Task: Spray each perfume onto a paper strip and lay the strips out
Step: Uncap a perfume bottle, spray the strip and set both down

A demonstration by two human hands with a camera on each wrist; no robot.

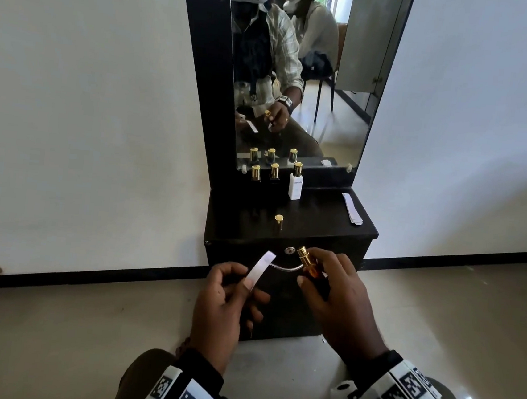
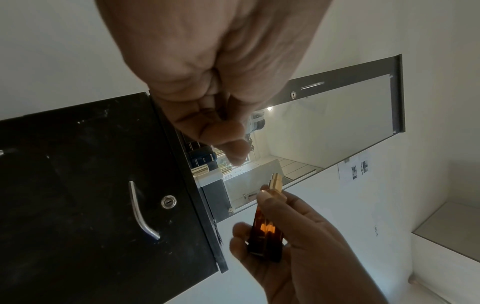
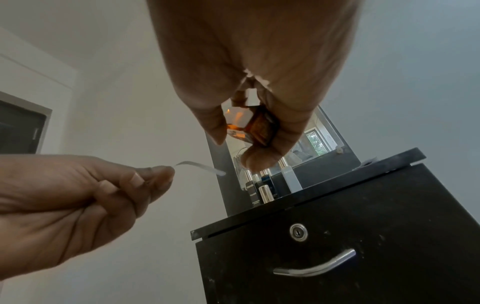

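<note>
From the head camera I see my left hand pinching a white paper strip between thumb and forefinger, the strip rising up and to the right. My right hand is wrapped round an amber perfume bottle, its gold sprayer bare and tilted toward the strip's upper end, just apart from it. Both are held in front of the black cabinet. On its top stand a loose gold cap, a white bottle, two dark bottles at the mirror, and a stack of spare strips at the right edge.

On the left wrist camera, my left fingers are curled tight; the strip is hidden. The amber bottle sits upright in my right hand, forefinger at the sprayer.

On the right wrist camera, my right fingers clasp the bottle's base, and my left hand nips the strip, which curves toward the cabinet's drawer handle side.
</note>
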